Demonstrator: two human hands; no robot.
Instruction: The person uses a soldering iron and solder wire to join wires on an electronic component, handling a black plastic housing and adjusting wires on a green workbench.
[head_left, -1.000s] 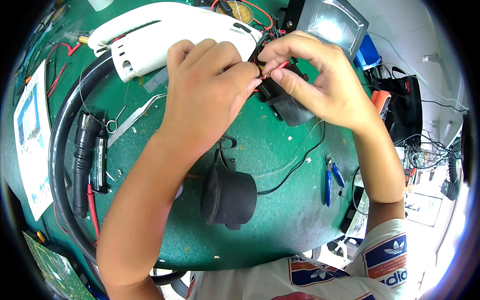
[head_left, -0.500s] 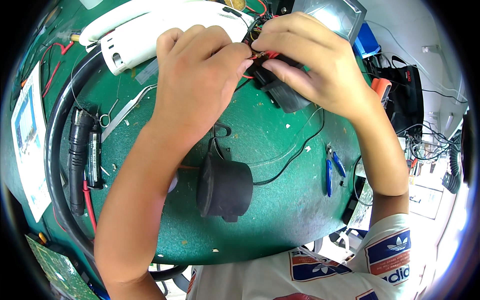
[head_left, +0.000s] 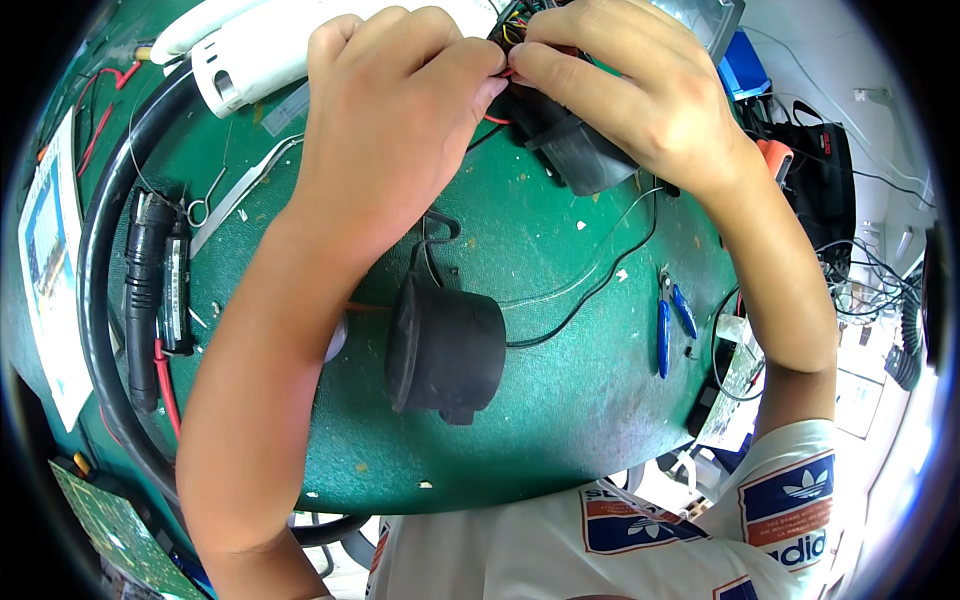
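Observation:
Both hands meet at the top of the view over a bundle of thin wires [head_left: 516, 22] in red, yellow and black. My left hand [head_left: 400, 110] is closed, its thumb and forefinger pinching a red wire. Opposite it, my right hand [head_left: 625, 85] pinches at the same wiring with thumb and forefinger, the fingertips nearly touching the left ones. Below the right hand lies a black plastic housing [head_left: 590, 160], partly covered by it. A black cup-shaped part [head_left: 450, 345] with a thin black cable rests on the green mat between my forearms.
Blue-handled cutters [head_left: 664, 330] lie right of centre. On the left are a black flashlight [head_left: 147, 290], a battery [head_left: 177, 290], tweezers [head_left: 245, 195] and a thick black hose [head_left: 92, 260]. A white casing [head_left: 250, 65] stands behind my left hand. Circuit boards [head_left: 115, 530] sit at the lower left.
Both hands have shifted slightly up in the view, still together at the wires. Objects on the mat also appear a little higher, as the view has moved.

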